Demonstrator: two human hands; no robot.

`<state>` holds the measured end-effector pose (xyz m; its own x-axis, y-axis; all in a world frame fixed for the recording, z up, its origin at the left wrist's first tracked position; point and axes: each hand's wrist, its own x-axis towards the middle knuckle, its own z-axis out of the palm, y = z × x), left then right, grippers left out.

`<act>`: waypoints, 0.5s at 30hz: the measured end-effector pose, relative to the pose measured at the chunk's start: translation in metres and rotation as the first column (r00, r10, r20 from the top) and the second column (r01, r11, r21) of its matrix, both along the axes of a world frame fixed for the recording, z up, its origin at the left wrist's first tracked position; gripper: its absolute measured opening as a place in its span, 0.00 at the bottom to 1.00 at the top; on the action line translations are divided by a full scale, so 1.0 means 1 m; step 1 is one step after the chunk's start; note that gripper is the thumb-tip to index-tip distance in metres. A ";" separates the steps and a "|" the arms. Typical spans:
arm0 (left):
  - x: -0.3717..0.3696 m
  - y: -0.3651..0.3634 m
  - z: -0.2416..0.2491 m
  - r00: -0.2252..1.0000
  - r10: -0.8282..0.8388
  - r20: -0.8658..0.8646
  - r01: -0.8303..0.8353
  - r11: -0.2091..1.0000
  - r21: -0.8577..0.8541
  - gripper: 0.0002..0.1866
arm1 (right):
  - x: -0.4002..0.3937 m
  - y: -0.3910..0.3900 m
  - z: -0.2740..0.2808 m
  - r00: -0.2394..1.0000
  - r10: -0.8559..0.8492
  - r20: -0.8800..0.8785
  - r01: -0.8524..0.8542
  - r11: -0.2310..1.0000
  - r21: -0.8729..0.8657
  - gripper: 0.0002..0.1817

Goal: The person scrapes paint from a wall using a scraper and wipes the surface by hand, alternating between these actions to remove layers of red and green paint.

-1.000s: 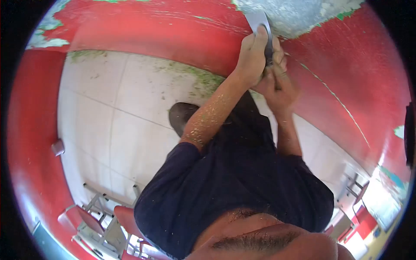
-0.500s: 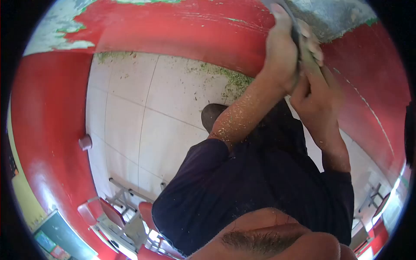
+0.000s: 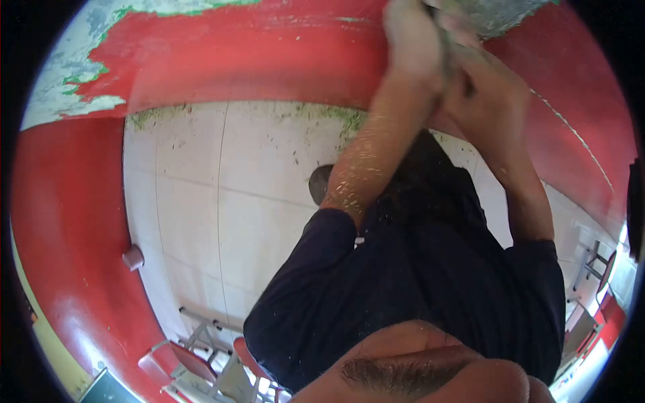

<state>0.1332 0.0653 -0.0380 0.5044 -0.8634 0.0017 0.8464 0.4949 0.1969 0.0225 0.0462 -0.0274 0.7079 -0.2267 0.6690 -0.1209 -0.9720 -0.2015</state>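
Both my hands are up at the red painted wall (image 3: 289, 60), close together on a narrow dark scraper (image 3: 442, 41). Motion blurs the tool, and its working end lies beyond the top of the view. My left hand (image 3: 413, 43) is closed along the scraper's left side. My right hand (image 3: 487, 91) wraps it from the right, lower down. Pale flakes cling to my left forearm (image 3: 366, 151). Bare grey patches with ragged green edges show at the wall's upper left (image 3: 64, 57) and beside my hands (image 3: 504, 17).
Green paint scrapings (image 3: 339, 119) lie along the foot of the wall on pale floor tiles (image 3: 188, 208). My dark shoe (image 3: 321, 185) stands near them. Chairs (image 3: 195, 359) stand behind me at lower left, more at lower right. A small pinkish block (image 3: 133, 257) sits by the left wall.
My hands and the scraper have moved up and slightly left, still together. The whole view has shifted, with the floor and left wall now lower in the picture.
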 end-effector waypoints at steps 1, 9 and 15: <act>0.015 0.002 -0.002 0.992 0.078 0.097 -0.053 0.969 -0.241 0.28 | 0.012 -0.003 0.003 1.000 0.004 -0.015 -0.005 0.999 -0.040 0.14; -0.018 0.002 -0.015 0.968 -0.023 0.251 0.013 0.999 0.042 0.29 | -0.015 0.010 -0.017 0.994 -0.106 0.033 0.103 0.991 0.083 0.13; -0.024 0.011 0.006 0.968 -0.071 0.242 0.050 0.995 0.090 0.27 | -0.019 0.013 -0.012 0.991 -0.109 0.075 0.099 0.988 0.119 0.14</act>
<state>0.1091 0.0758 -0.0320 0.4445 -0.8946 0.0460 0.7951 0.4176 0.4398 0.0032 0.0593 -0.0398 0.6207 -0.3744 0.6888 -0.1986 -0.9250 -0.3238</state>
